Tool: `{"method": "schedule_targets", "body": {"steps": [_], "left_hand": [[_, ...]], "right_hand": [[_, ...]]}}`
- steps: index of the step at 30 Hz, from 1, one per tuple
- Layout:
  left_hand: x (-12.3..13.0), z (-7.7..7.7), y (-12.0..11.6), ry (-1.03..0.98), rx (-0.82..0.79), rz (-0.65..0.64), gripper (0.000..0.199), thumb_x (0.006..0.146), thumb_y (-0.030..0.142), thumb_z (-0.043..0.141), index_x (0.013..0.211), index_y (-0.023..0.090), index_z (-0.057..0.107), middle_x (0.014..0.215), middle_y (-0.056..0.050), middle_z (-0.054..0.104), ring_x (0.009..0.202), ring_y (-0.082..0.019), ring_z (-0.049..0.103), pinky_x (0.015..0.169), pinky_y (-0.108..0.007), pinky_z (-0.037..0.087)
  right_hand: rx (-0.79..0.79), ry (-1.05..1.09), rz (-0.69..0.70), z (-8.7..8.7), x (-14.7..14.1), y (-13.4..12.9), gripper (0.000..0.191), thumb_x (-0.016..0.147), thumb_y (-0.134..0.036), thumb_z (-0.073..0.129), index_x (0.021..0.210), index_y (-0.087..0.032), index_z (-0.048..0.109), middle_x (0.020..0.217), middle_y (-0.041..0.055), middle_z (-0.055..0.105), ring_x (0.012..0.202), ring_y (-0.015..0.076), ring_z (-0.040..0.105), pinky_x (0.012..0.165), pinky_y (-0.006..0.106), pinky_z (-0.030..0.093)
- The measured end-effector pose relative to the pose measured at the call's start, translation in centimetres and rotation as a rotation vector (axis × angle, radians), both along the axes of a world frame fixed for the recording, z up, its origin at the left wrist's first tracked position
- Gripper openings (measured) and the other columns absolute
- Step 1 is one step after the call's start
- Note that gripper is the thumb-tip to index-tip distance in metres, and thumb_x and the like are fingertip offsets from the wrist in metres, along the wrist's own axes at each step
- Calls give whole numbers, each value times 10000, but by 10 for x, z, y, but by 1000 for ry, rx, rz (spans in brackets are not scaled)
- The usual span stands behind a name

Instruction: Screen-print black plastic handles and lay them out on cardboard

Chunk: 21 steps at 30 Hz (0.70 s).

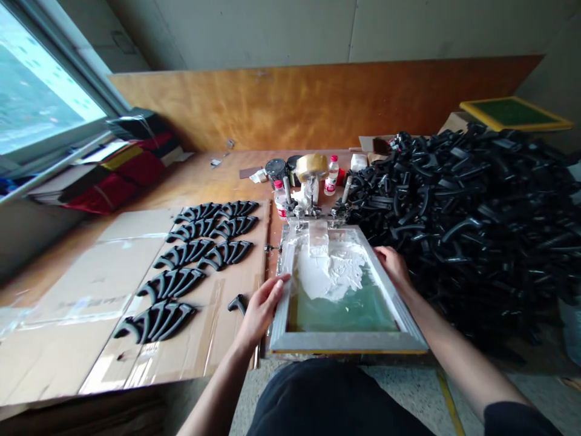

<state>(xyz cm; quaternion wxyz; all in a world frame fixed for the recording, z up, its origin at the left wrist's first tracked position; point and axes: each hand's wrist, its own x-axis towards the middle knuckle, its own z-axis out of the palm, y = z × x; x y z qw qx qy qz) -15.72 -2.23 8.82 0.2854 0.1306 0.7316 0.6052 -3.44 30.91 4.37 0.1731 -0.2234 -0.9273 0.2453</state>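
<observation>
A screen printing frame (349, 342) with pale metal rails and a green mesh lies in front of me. Thick white ink (333, 272) is spread over the upper mesh, and a flat squeegee-like blade (318, 236) rests in it. My left hand (265, 303) is closed at the frame's left rail, fingertips against its edge. At the right rail my right hand (393, 263) is closed too, its fingers partly hidden by the rail. One loose black curved handle (236, 303) lies on the cardboard (222, 330) beside my left wrist, partly covered by it.
Black handles (158, 321) stand in neat rows on the cardboard at left. A large heap of black handles (467, 230) rises at right. Behind the frame are a hinge clamp (313, 213), a tape roll (312, 165) and two red-capped bottles (333, 175). A wooden board (295, 109) backs the table.
</observation>
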Motion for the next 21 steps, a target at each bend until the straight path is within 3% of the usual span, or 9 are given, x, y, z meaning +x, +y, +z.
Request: {"method": "schedule_targets", "body": {"steps": [2,4,6,7,10,13,17,19,21], "left_hand": [[9,-35,-5,-30,-66,-21,725,811,590,580,1413,206,458,736,10,583,597,-119,495,538,-214,361],[14,-65,-5,18,-164,-21,778,836,560,552,1494,222,311,651,55,491,536,-101,426,515,-208,309],[15,-86,-3,100,-275,-33,738,862,524,512,1499,222,293,633,67,450,536,-100,419,525,-210,300],[14,-93,-1,130,-321,-43,708,872,511,492,1493,226,306,639,65,457,546,-103,435,534,-213,306],[12,-102,1,170,-387,-72,646,883,497,455,1466,237,356,685,48,516,590,-114,493,562,-222,336],[10,-104,0,169,-393,-86,613,887,492,444,1437,225,401,713,34,548,626,-127,529,589,-233,365],[10,-105,-1,156,-390,-84,606,884,483,456,1427,219,413,722,26,563,654,-137,557,595,-232,382],[10,-104,-1,150,-388,-76,599,880,475,471,1417,215,429,725,20,570,657,-140,560,586,-229,384],[10,-102,0,146,-388,-68,589,872,465,489,1401,209,454,725,15,575,652,-141,557,576,-227,387]], "right_hand": [[68,84,-34,15,-17,3,353,912,-287,444,1185,-164,630,1185,150,582,1047,280,573,895,446,486],[190,122,64,26,-43,-15,483,847,-293,592,1309,-162,534,1399,157,444,1219,298,472,987,444,436],[296,56,202,32,-70,-40,601,786,-264,686,1342,-157,485,1452,159,393,1259,317,423,1008,456,407],[321,-9,254,32,-81,-53,578,771,-243,704,1306,-153,506,1403,161,450,1230,316,444,990,450,412],[299,-191,359,25,-94,-78,295,782,-213,694,1063,-174,611,1070,101,639,1026,262,558,863,365,447],[310,-234,478,14,-74,-89,46,820,-177,628,865,-186,623,887,57,654,894,218,576,774,311,431],[424,-184,760,12,-31,-95,152,831,-69,510,838,-170,625,851,67,643,882,210,547,755,314,397],[418,-180,881,17,-21,-93,154,821,-72,516,847,-173,630,839,59,642,861,203,539,740,314,384],[377,-188,906,21,-23,-91,124,790,-85,557,809,-185,627,806,43,635,829,197,531,716,310,372]]}}
